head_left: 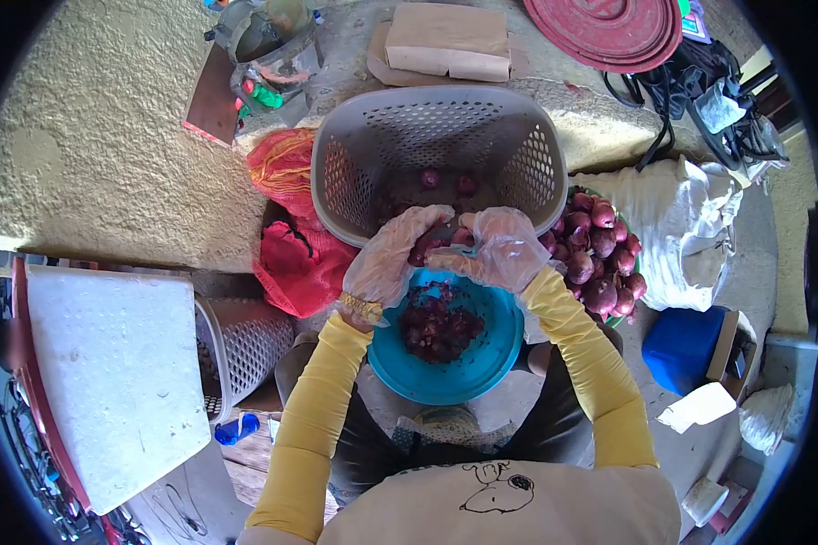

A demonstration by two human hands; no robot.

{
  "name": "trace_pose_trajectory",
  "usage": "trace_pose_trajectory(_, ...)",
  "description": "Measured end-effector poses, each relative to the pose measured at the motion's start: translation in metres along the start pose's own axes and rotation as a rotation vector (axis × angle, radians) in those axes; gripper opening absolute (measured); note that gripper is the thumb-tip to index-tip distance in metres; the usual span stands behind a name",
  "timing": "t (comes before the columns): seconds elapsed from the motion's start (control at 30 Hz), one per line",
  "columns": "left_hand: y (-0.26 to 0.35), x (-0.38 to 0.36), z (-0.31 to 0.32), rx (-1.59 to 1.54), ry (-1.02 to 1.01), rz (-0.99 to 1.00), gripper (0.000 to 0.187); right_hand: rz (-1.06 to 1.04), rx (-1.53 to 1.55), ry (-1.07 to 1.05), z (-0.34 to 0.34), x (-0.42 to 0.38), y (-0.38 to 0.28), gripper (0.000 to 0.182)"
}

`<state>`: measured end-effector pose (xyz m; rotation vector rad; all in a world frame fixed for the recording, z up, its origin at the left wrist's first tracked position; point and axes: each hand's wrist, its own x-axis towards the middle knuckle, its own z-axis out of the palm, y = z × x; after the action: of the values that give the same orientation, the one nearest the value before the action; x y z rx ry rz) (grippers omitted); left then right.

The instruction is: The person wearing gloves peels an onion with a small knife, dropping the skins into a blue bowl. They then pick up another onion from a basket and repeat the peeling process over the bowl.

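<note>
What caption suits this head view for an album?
Gloved left hand and right hand peel a red onion over a blue bowl of skins.

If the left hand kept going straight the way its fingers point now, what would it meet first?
The left hand points up and to the right, toward the onion held between both hands. It already seems to touch that onion; beyond it lies the right hand, then the grey basket, though depth is unclear.

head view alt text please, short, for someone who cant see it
Two gloved hands, left hand and right hand, hold a red onion over a blue bowl of peelings. A grey basket stands beyond, more onions at right.
</note>
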<state>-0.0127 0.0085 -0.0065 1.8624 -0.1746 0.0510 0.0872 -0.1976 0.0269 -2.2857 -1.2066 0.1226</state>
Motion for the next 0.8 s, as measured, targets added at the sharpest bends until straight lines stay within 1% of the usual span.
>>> trace_pose_trajectory(0.03,0.005,0.0,-0.001,0.201,0.01,0.089,0.044,-0.011,0.019,-0.001,0.0,0.001,0.001,0.067)
trace_pose_trajectory(0.07,0.009,0.0,-0.002,0.201,0.01,0.087,0.044,-0.011,0.021,-0.002,0.0,0.001,-0.001,0.067)
trace_pose_trajectory(0.13,0.012,0.003,-0.004,0.333,0.029,0.174,0.046,-0.002,0.028,-0.004,-0.001,0.002,-0.004,0.064)
trace_pose_trajectory(0.27,0.009,0.003,-0.006,0.273,0.02,0.136,0.048,-0.023,0.079,0.001,0.006,0.001,0.001,0.061)
trace_pose_trajectory(0.33,0.009,0.002,-0.006,0.406,0.032,0.2,0.047,-0.029,0.035,-0.044,0.004,0.001,-0.004,0.058)
trace_pose_trajectory(0.37,0.007,0.002,-0.006,0.406,0.031,0.199,0.047,-0.029,0.035,-0.044,0.003,0.001,-0.005,0.058)
trace_pose_trajectory(0.43,0.003,0.002,-0.007,0.277,-0.005,0.129,0.053,-0.044,0.028,-0.081,0.002,0.0,-0.007,0.059)
trace_pose_trajectory(0.47,0.001,0.002,-0.006,0.278,-0.005,0.13,0.053,-0.044,0.028,-0.081,0.003,0.0,-0.006,0.059)
trace_pose_trajectory(0.53,0.002,0.002,-0.005,0.41,0.095,0.346,0.056,-0.08,-0.043,-0.156,0.006,0.0,-0.005,0.059)
trace_pose_trajectory(0.57,0.002,0.002,-0.006,0.409,0.095,0.346,0.056,-0.079,-0.043,-0.156,0.005,0.0,-0.005,0.059)
trace_pose_trajectory(0.63,0.002,0.004,-0.009,0.445,0.059,0.304,0.059,-0.168,0.056,-0.24,0.002,0.002,-0.008,0.058)
trace_pose_trajectory(0.67,0.001,0.005,-0.01,0.446,0.059,0.304,0.059,-0.169,0.057,-0.24,0.002,0.001,-0.008,0.058)
trace_pose_trajectory(0.73,0.004,0.007,-0.011,0.404,-0.026,0.218,0.047,-0.277,-0.021,-0.239,0.003,-0.003,-0.01,0.057)
trace_pose_trajectory(0.77,0.0,0.007,-0.007,0.402,-0.026,0.219,0.047,-0.276,-0.023,-0.24,0.007,-0.004,-0.008,0.057)
trace_pose_trajectory(0.8,-0.008,0.006,0.0,-0.06,0.032,0.0,0.043,-0.309,-0.031,-0.208,0.014,-0.004,-0.006,0.057)
